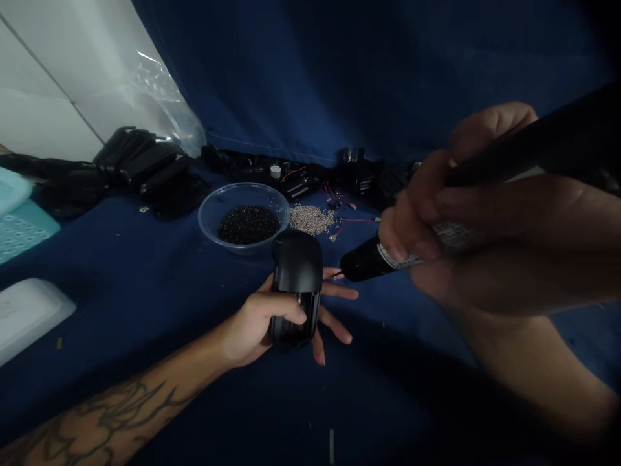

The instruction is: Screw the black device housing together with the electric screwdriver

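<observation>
My left hand [252, 323] holds a black plastic housing [298, 265] with a rounded top, the thumb pressed over its open lower part. The other fingers of that hand stick out behind it, spread to the right. In my right hand [436, 213] is a black electric screwdriver [363, 259], tilted so that its thin bit points down and left. A tiny screw seems to sit at the bit's tip, close to the left fingertips. The tip stays apart from the housing. Beyond the housing stands a clear bowl [207, 223] of small black screws.
A heap of small silvery screws [313, 220] lies beside the bowl, with red-wired parts [356, 221] to its right. Black plastic parts [145, 162] line the back. At the left are a light-blue basket [29, 223] and a white container [33, 310]. Dark blue cloth covers the work surface.
</observation>
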